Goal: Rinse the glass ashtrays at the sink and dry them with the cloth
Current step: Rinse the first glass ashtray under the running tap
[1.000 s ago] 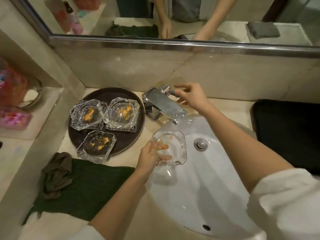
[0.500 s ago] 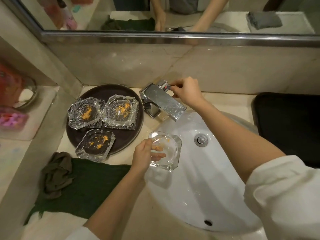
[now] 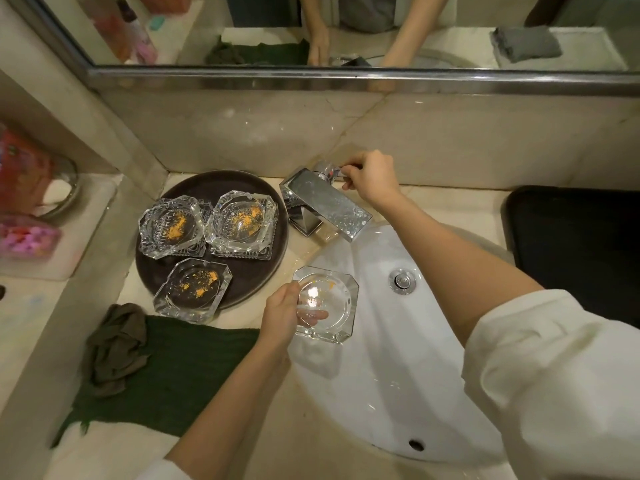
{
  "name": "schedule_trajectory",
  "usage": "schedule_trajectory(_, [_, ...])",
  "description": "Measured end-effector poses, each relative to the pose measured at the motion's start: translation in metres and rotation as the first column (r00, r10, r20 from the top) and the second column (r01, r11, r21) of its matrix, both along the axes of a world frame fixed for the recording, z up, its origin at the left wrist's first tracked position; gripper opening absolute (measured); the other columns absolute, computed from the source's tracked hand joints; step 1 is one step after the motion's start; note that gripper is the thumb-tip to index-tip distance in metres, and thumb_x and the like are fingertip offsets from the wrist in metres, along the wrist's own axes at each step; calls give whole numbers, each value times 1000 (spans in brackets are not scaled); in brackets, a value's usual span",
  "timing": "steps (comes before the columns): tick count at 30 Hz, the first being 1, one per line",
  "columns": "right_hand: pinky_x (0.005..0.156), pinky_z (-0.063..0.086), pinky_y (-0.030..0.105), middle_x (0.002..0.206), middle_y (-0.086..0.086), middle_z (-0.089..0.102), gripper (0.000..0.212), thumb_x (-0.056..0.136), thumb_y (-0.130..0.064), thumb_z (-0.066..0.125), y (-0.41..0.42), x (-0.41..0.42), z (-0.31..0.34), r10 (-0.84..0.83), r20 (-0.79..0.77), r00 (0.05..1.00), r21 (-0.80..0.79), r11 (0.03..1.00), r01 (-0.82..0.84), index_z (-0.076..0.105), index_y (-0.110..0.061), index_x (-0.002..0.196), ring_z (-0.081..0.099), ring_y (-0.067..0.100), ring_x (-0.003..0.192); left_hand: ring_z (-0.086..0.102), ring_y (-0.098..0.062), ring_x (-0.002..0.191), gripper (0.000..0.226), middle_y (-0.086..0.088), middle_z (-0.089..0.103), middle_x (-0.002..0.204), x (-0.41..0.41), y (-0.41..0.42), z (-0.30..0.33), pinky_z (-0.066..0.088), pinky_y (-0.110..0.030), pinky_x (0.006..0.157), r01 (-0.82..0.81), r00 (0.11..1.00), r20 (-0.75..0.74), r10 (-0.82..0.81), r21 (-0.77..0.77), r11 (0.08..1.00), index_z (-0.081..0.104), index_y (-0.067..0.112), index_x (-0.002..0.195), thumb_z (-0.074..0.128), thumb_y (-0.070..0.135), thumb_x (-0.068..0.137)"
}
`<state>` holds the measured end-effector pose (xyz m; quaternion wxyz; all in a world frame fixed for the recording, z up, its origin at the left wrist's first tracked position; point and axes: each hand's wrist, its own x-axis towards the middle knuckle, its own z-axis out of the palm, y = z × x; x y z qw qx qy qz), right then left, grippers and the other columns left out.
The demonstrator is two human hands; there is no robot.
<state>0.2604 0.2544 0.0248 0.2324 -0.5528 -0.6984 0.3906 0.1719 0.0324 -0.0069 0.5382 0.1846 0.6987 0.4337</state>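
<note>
My left hand (image 3: 282, 315) grips a clear glass ashtray (image 3: 329, 303) by its left rim, over the left side of the white sink (image 3: 398, 375). It carries only faint orange specks. My right hand (image 3: 370, 176) is closed on the small handle of the chrome tap (image 3: 325, 206); no water shows at the spout. Three more glass ashtrays with orange powder, one at back left (image 3: 171, 226), one at back right (image 3: 242, 223) and one at the front (image 3: 192, 289), sit on a round dark tray (image 3: 273, 202). A crumpled brown cloth (image 3: 116, 344) lies on a green towel (image 3: 173, 375).
A black mat (image 3: 581, 244) covers the counter right of the sink. A mirror (image 3: 346, 29) with a metal ledge runs along the back wall. On a side shelf at left stand pink and red containers (image 3: 24, 216). The drain plug (image 3: 401, 280) sits mid-basin.
My right hand has closed onto the tap handle from an open reach. My left hand has drawn the ashtray slightly left and nearer, away from the spout.
</note>
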Motion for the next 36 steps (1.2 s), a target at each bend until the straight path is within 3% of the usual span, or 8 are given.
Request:
schedule_trajectory(3, [69,51,19,72,16,68,19,89,-8,54,-2,1,0,-1,18,1000,16,1000,1,71,-3,96,54,-3,41,65,-12,46,31,-14,59,84,2,0,2,45,-16,43,-2,1000,3,2,13,1000,56,11,87,30,19,102])
schedule_trajectory(8, [54,40,2,69,10,64,21,90,-8,53,-5,1,0,13,44,999,40,999,-15,71,-2,99,55,0,45,65,-12,47,30,-13,60,81,2,-1,3,46,-18,46,17,1000,-17,-17,8,1000,56,11,89,31,19,102])
schedule_trajectory(13, [55,37,2,72,14,69,22,89,-8,52,-8,2,1,20,84,996,84,996,-27,73,-4,92,60,14,59,66,-12,49,31,-12,60,82,2,1,3,46,-17,45,15,1000,-15,-15,5,1000,55,12,88,30,20,102])
schedule_trajectory(19, [71,47,26,73,16,70,22,89,-10,53,-9,-1,-2,8,119,993,101,995,-21,73,-5,91,66,23,73,67,-12,48,29,-10,63,77,5,3,5,47,-15,45,26,1000,13,-26,14,1000,55,7,98,29,20,102])
schedule_trajectory(23, [65,47,23,72,15,71,21,89,-11,53,-9,0,-2,12,128,992,104,994,-26,74,-6,91,67,20,69,67,-12,49,29,-6,65,64,5,2,4,47,-15,46,29,999,19,-29,14,999,54,5,103,30,20,102])
schedule_trajectory(28, [76,51,31,74,16,71,21,89,-13,54,-10,1,-2,22,131,991,106,994,-36,74,-6,92,67,25,75,67,-12,50,29,-2,67,62,5,2,4,48,-16,49,27,999,18,-27,12,1000,55,6,103,30,21,102])
schedule_trajectory(34, [53,40,14,76,15,70,23,91,-11,51,-9,1,-1,33,149,988,96,994,-48,73,-4,92,62,16,64,66,-10,48,29,-7,63,77,6,4,4,48,-14,48,17,999,29,-17,19,1000,53,5,105,29,20,102])
schedule_trajectory(36, [54,39,15,76,15,70,23,90,-10,51,-8,0,-1,34,155,987,92,995,-49,73,-4,92,63,17,65,66,-10,46,28,-8,62,78,6,6,4,48,-14,46,10,999,43,-11,25,1000,53,4,105,29,19,102])
